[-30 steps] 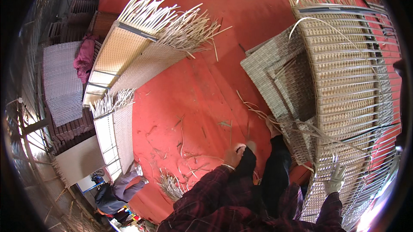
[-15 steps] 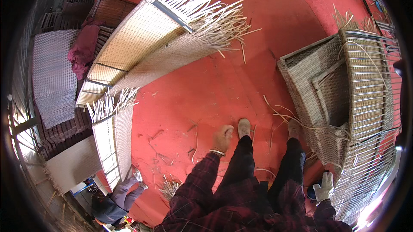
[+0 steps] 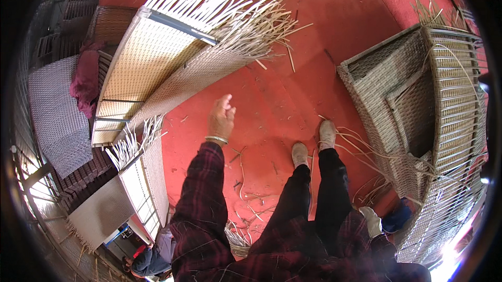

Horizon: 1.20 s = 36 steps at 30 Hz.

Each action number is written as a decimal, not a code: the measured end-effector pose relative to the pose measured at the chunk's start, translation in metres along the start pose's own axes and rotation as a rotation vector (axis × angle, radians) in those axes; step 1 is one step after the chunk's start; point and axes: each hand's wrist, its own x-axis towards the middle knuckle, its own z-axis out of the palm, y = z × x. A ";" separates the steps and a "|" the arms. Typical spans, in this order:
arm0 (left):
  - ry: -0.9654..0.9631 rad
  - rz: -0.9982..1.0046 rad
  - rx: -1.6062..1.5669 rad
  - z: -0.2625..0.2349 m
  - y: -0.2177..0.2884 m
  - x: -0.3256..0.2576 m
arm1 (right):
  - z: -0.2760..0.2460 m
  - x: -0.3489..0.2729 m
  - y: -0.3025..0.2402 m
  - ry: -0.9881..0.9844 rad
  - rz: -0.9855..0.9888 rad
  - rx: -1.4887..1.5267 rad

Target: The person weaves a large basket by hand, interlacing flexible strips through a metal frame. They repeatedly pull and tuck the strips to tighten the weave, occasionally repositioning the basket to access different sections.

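The left hand [image 3: 221,117], fingers loosely open and empty, hangs over bare red floor [image 3: 272,99] near the woven panel's [image 3: 157,67] frayed edge. The gloved right hand [image 3: 372,221] sits beside the wicker frame [image 3: 418,104]; its grip cannot be told.

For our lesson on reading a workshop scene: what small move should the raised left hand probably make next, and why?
Probably a short reach forward to the woven panel. The left hand is open, empty, raised and nearest to its edge, while the right hand hangs low by the leg, near the wicker frame.
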 end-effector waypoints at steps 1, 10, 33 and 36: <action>0.016 0.023 0.024 -0.002 -0.001 0.010 | -0.006 0.001 0.002 -0.037 0.084 0.051; 0.012 -0.095 0.195 -0.012 -0.024 0.077 | -0.052 0.020 -0.002 0.047 0.122 -0.037; -0.786 -0.222 0.497 -0.031 -0.126 0.247 | 0.027 0.080 -0.192 0.062 0.331 0.190; -0.993 -0.265 0.637 -0.041 -0.101 0.250 | 0.017 0.082 -0.217 0.075 0.413 0.224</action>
